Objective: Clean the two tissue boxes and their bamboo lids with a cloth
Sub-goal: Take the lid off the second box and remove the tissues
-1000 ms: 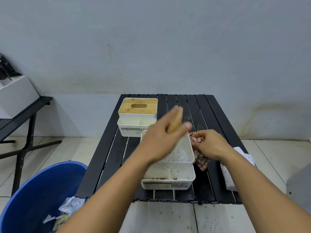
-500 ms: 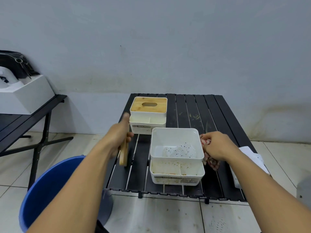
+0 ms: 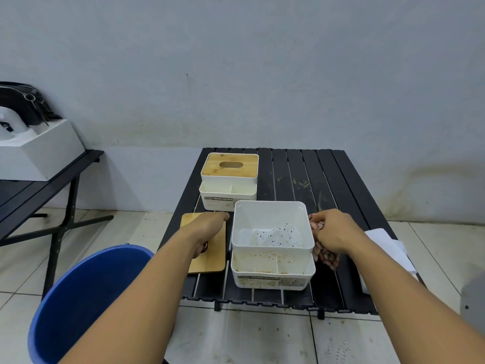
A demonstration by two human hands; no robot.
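While my right hand (image 3: 332, 232) stays out of the box, it is balled around a red-and-white checked cloth (image 3: 324, 254), whose loose end hangs down onto the slats just beside the near tissue box (image 3: 273, 248). My left hand (image 3: 207, 228) lies flat, fingers stretched, on a bamboo lid (image 3: 210, 261); it presses rather than grasps, nothing enclosed in it. That lid lies flat on the black slatted table (image 3: 336, 190), at the left edge, just beside the near box. The near box is white, lidless, its upper bin holding a crumpled white sheet with dark dots (image 3: 278, 235). Its lower front tray shows brownish specks and a printed label. Behind it, near the far left corner, the second tissue box (image 3: 228, 185) stands with its bamboo lid (image 3: 231, 165) seated, oval slot up. A white folded sheet (image 3: 388, 250) rests at the table's right edge. A blue bucket (image 3: 78, 298) sits on the tiled floor, lower left. A dark bench with a white carton (image 3: 39, 153) stands against the wall, far left.
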